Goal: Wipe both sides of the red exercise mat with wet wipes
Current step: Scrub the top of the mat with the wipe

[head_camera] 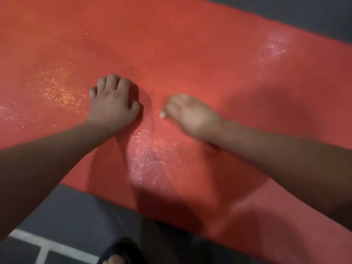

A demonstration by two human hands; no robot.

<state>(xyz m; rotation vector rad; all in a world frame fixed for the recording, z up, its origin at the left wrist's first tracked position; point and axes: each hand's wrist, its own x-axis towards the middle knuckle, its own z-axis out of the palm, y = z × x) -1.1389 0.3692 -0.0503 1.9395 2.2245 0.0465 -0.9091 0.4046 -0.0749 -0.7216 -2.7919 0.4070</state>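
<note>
A: Where's the mat?

B: We see the red exercise mat [190,54] laid flat on the dark grey floor [76,216]. It fills most of the view, w/ its near edge running from mid left down to btm right.

A: And the hands?

B: Both are on the mat, near its ctr, just apart. The left hand [112,103] sits knuckles up, fingers curled w/ the tips on the surface. We see nothing in it, so clenched.

A: The right?

B: The right hand [190,115] is blurred, palm down. A small white scrap [162,114] shows at its fingertips. We can't tell if that's a wipe, nor whether the hand grips it.

A: Any wet areas?

B: Yes, we see a shiny patch [150,159] btwn the forearms, another [57,88] left of the left hand and a paler one [274,46] at top right.

A: Anything else?

B: White lines [43,242] on the floor at btm left, and toes in a dark sandal [118,254] at the btm edge.
</note>
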